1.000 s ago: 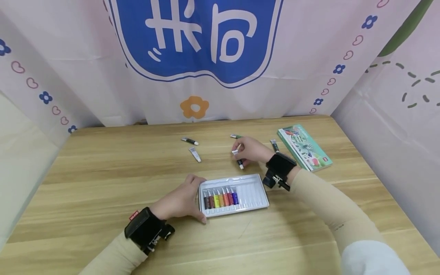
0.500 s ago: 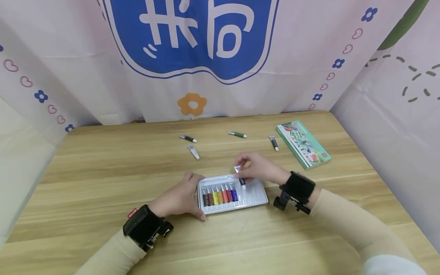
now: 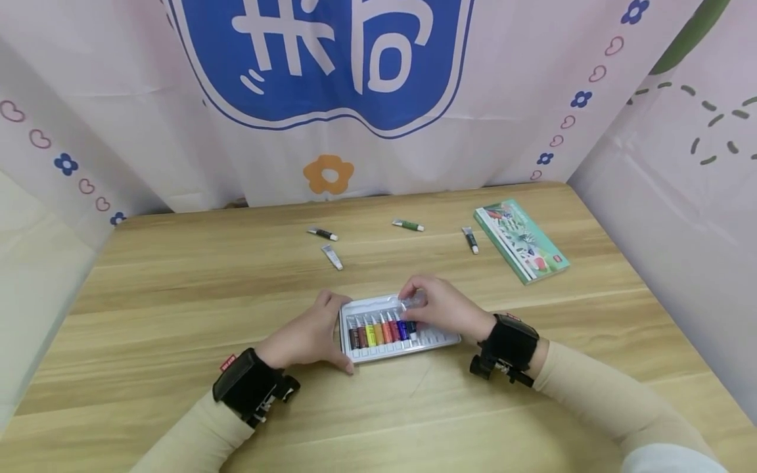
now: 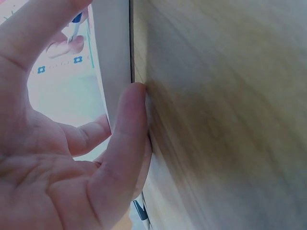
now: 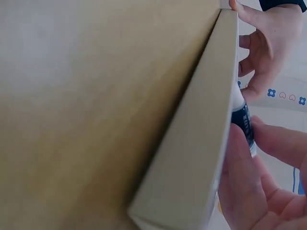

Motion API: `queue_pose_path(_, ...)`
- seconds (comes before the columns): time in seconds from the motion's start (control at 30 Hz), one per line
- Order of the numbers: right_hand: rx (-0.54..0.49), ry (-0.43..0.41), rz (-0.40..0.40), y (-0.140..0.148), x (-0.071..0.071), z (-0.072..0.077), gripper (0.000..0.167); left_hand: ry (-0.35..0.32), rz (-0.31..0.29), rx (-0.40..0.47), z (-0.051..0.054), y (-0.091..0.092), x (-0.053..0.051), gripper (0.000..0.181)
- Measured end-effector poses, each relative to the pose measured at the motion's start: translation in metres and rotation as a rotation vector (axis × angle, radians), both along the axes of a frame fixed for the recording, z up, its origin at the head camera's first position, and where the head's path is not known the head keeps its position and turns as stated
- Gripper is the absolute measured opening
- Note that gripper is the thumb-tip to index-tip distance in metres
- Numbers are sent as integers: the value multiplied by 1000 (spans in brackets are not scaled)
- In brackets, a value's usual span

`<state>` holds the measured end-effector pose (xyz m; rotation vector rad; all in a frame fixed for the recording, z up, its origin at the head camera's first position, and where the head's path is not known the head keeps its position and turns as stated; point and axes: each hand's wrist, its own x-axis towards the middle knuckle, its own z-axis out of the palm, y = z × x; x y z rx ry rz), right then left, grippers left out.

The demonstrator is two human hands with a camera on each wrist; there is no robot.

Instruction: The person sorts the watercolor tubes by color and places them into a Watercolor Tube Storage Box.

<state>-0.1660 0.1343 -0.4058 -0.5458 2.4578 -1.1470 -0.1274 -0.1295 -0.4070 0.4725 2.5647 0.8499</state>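
Note:
A shallow white paint tray [image 3: 384, 358] lies on the wooden table, with a row of coloured paint tubes [image 3: 379, 334] in its left part. My left hand [image 3: 310, 334] holds the tray's left end, thumb at the near corner and fingers at the far one. Over the tray, my right hand [image 3: 446, 307] pinches a dark blue paint tube [image 5: 243, 123] by its silver end. That tube's cap end is down in the tray, just right of the purple-blue one. The right hand hides part of the tray's right side.
Behind the tray lie a black tube [image 3: 322, 233], a white tube [image 3: 332, 257], a green tube [image 3: 409, 225] and a dark tube [image 3: 470, 240]. A green illustrated box [image 3: 522, 241] sits at the back right. A printed cloth [image 3: 236, 157] hangs along the table's far edge.
My right hand has carried the dark blue paint tube from the table behind the tray down into it, beside the row. The left hand has stayed on the tray's left end.

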Motion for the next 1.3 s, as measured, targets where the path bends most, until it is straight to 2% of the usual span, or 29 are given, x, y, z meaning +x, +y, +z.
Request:
queue_pose_path(0.2, 78, 69, 19, 1, 2, -1, 26, 6, 1, 8, 0, -1, -1, 117)
queue_pose_path(0.4, 96, 99, 43, 7, 4, -1, 34, 8, 0, 2, 0, -1, -2, 116)
queue_pose_path(0.53, 112, 137, 91, 11, 8, 1, 41, -2, 4, -6, 1, -1, -2, 116)
queue_pose_path(0.63, 140, 200, 144, 12, 11, 2, 47, -6, 5, -15, 1, -1, -2, 115)
queue_pose_path(0.77, 164, 253, 196, 12, 15, 4, 46, -10, 8, -20, 1, -1, -3, 116)
queue_pose_path(1.07, 184, 201, 257, 17, 13, 5, 37, -22, 16, -13, 2, 0, -2, 116)
queue_pose_path(1.3, 169, 190, 264, 17, 10, 4, 28, -22, 14, -14, 2, 0, -2, 116)
